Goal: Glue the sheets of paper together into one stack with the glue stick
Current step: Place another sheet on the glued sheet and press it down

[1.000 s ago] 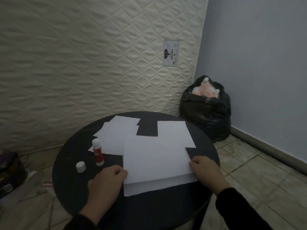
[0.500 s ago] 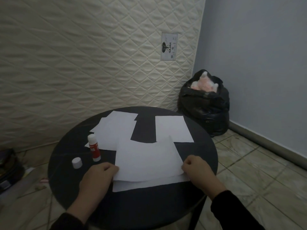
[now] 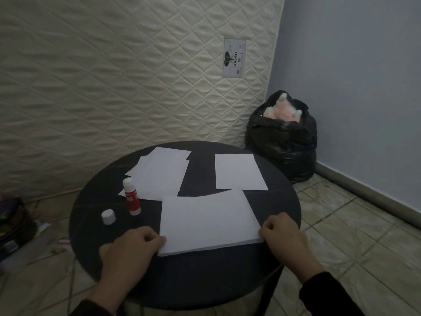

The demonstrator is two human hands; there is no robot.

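On the round black table (image 3: pixel 205 281) lies a white top sheet (image 3: pixel 207 221) over another sheet, their near edges almost lined up. My left hand (image 3: pixel 129 252) pinches the sheet's near left corner and my right hand (image 3: pixel 282 236) pinches its near right corner. A red-and-white glue stick (image 3: pixel 131 197) stands upright and uncapped to the left, with its white cap (image 3: pixel 108 216) beside it. Loose sheets (image 3: pixel 161 174) lie at the back left and a single sheet (image 3: pixel 238 171) at the back right.
A quilted mattress (image 3: pixel 114 76) leans against the wall behind the table. A full black rubbish bag (image 3: pixel 282 142) sits on the tiled floor at the right corner. Dark clutter (image 3: pixel 13 224) lies on the floor at the left.
Both hands have drawn the top sheet toward me, so it now nearly covers the sheet under it. The back right sheet is fully uncovered.
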